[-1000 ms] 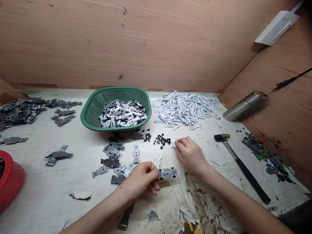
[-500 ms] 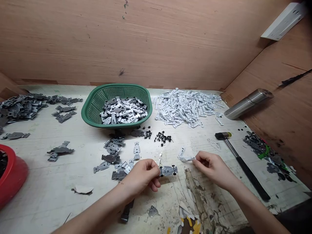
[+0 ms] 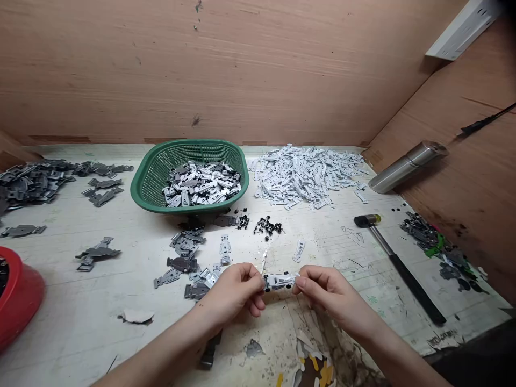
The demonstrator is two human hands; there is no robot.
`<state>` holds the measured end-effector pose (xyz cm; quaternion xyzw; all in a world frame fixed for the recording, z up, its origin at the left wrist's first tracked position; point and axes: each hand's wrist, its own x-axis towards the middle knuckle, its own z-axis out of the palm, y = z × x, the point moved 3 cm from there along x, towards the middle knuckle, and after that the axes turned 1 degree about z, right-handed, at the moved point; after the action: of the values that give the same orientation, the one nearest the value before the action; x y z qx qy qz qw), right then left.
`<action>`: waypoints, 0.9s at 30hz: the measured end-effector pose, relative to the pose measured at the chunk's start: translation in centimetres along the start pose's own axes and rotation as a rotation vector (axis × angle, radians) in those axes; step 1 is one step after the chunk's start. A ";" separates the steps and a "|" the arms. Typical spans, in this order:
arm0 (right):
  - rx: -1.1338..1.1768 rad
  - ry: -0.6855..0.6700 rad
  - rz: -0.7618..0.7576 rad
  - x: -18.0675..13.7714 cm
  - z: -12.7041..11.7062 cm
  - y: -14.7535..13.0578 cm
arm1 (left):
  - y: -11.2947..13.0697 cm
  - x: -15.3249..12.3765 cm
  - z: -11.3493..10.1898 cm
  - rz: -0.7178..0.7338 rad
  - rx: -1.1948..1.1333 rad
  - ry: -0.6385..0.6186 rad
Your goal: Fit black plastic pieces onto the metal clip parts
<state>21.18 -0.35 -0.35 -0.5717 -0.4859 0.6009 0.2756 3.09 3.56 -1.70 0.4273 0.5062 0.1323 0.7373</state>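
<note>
Low in the middle of the table, my left hand pinches one end of a small toy-car assembly: a grey chassis with black wheels and a white plate laid on top. My right hand pinches its other end. One loose white plate lies just beyond my hands. A cluster of small black wheels sits further back. To the left of my left hand lie several grey chassis pieces.
A green basket of mixed grey and white parts stands at the back, beside a heap of white plates. A hammer and a steel flask lie right; a red bowl sits left; grey parts are piled back left.
My right hand picked up a white plate near the black wheels, carried it back and set it onto the grey chassis in my left hand. The left hand stayed put.
</note>
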 end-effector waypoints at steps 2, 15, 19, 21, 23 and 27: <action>-0.003 0.001 0.005 0.1 0.1 0.1 | 0.0 0.0 0.0 -0.002 0.002 0.006; -0.068 -0.028 0.032 0.4 0.3 0.1 | -0.1 0.2 0.0 0.010 -0.001 0.006; -0.031 -0.070 0.055 0.9 -0.5 0.3 | -0.2 0.2 0.0 0.032 -0.010 -0.021; 0.094 -0.092 0.100 1.1 -0.9 0.5 | -0.2 0.2 0.0 0.050 -0.024 -0.040; 0.244 -0.126 0.160 1.3 -1.0 0.9 | -0.2 0.1 0.0 0.063 -0.038 -0.053; 0.451 -0.272 0.243 1.8 -0.9 2.1 | -0.3 0.0 0.1 0.070 -0.065 -0.069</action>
<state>22.16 0.71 -2.88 -0.4641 -0.3003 0.7936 0.2542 3.10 3.37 -1.90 0.4247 0.4609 0.1595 0.7628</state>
